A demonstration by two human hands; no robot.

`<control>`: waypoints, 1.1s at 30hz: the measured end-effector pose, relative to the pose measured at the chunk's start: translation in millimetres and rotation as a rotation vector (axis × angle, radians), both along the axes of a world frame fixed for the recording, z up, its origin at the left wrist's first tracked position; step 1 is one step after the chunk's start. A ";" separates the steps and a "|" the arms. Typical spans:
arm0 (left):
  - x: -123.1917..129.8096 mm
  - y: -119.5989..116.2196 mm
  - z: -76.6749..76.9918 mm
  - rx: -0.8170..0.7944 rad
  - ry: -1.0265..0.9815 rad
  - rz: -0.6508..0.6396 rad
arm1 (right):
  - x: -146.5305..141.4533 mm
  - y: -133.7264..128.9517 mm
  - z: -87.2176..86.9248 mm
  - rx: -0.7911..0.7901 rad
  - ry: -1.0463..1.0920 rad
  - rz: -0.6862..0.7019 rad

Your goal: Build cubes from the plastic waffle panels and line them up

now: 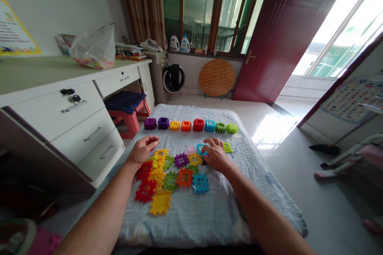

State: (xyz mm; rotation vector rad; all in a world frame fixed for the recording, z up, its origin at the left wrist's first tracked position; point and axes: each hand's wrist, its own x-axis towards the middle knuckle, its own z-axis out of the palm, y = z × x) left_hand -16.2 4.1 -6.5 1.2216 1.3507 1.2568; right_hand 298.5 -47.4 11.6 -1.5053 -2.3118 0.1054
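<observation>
My left hand (pixel 143 152) hovers at the left of a loose pile, fingers curled toward the thumb, with nothing visible in them. Below it lie a red notched square tile (pixel 145 189) and yellow tiles (pixel 157 176). At the pile's far right, my right hand (pixel 218 154) has thumb and forefinger on a blue window-cut tile (pixel 201 149); the other fingers are bent over the cloth. Around it are a yellow tile (pixel 195 159), a purple tile (pixel 181 161), an orange tile (pixel 184 177) and another blue tile (pixel 200 183). A lime tile (pixel 228 147) lies beyond the right hand.
Across the far side of the cloth-covered table (pixel 239 207) runs a row of assembled cubes, from a purple cube (pixel 150 123) to a lime cube (pixel 232 128). A white desk (pixel 72 105) and a red stool (pixel 131 121) stand left. Behind are a washing machine (pixel 158 75) and a round wooden tabletop (pixel 217 77).
</observation>
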 end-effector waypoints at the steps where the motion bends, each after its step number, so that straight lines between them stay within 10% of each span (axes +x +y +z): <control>1: -0.7 0.7 -1.1 0.004 0.006 -0.004 | 0.9 -0.1 1.5 0.016 0.023 0.007; 12: -0.6 2.1 -2.8 0.016 0.011 -0.004 | 71.5 9.9 10.1 0.159 0.455 -0.372; 24: 0.6 0.9 1.6 -0.003 0.018 -0.006 | 109.1 15.5 -5.7 -0.056 0.150 -0.714; 33: 1.1 1.5 2.5 -0.007 0.007 -0.001 | 113.7 11.1 -15.5 -0.152 0.043 -0.586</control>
